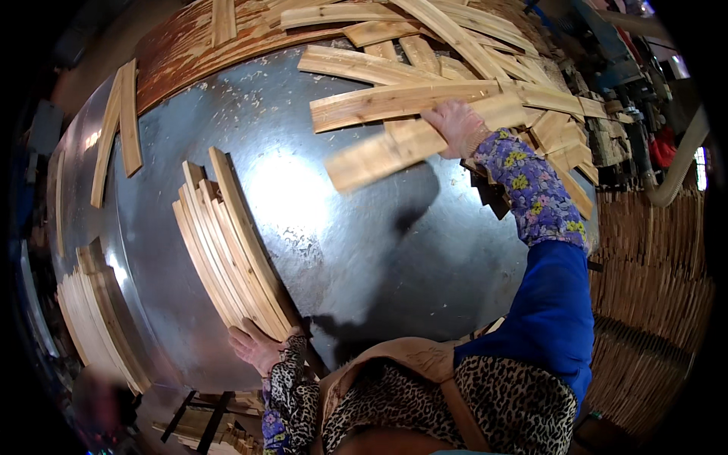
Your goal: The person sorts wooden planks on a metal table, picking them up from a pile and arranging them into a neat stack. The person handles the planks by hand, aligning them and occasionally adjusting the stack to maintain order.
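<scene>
My right hand point(459, 129) is closed around the middle of a wooden board point(383, 155). The board is tilted and slightly blurred, over the near edge of a loose pile of boards point(409, 98). At the near edge of the metal tabletop point(334, 250), my left hand point(258, 346) grips the near end of a row of wooden slats point(227, 250). Several slats stand side by side there, their far ends uneven. The palm side of my left hand is hidden.
Two boards point(125, 125) lie at the far left. Another row of slats point(98, 318) stands at the left edge, near a blurred shape. A worn reddish wooden panel point(182, 49) borders the far side. Tall stacks of slats point(644, 273) and machinery point(607, 53) stand at right.
</scene>
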`<state>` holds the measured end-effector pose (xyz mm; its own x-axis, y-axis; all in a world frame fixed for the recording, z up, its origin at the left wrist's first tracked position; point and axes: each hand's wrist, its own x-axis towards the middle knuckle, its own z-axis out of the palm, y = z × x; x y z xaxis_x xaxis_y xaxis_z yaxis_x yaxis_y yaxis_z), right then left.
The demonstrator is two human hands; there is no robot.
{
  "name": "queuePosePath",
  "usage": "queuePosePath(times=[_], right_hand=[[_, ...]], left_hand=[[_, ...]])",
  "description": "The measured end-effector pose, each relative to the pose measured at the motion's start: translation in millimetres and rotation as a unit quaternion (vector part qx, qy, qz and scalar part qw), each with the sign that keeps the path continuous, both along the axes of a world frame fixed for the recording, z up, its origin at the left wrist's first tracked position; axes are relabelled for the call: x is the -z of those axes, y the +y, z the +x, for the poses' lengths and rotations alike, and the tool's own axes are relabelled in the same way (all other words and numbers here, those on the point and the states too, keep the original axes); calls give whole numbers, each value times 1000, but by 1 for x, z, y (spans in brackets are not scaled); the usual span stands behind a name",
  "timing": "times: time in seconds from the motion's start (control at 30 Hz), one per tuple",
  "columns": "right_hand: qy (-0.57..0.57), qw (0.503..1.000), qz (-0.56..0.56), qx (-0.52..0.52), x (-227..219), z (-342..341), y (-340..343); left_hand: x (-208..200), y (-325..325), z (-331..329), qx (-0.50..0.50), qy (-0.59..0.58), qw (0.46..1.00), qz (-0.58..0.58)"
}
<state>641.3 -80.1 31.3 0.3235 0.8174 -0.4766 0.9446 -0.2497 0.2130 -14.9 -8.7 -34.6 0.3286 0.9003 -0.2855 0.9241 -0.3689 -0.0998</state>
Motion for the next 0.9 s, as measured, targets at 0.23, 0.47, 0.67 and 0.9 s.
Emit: queuePosePath(times=[0.23,0.47,0.67,0.9], right_hand=[[34,985,158,66,17,-8,77],[410,866,149,243,68,-127,82],[474,840,-144,222,38,-355,97],[358,921,138,-72,44,-280,82]], left_hand=[[-27,7,21,-29,-18,999,-32],[-43,13,21,-49,-60,994,-79],[-16,0,7,-24,-60,998,3],[-46,15,27,-82,-13,990,-113]])
